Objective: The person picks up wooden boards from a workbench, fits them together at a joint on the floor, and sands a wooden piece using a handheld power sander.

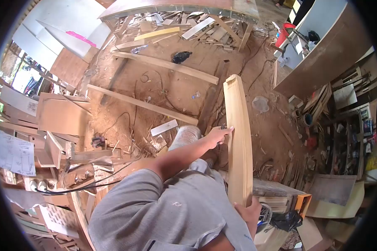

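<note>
Beside the grey shirt: a long wooden plank ran lengthwise away from the person, its near end close to the body, its far end out over the dirt floor; grooved lines marked one long edge; its exact tilt could not be told.
Left hand: lay against the plank's left edge, partway along, a fingertip on the wood; the fingers were curled, with a small dark object among them; whether they were clamped on either could not be told.
Right hand: was clamped on the plank near its near end, thumb on the face, fingers around the right edge.
Floor ahead: two long wood strips lay roughly parallel, well apart from the plank, the farther strip with a black bag just beyond it, the nearer strip with a white piece near its right end.
Table: stood at the far side; offcuts were heaped below it.
</note>
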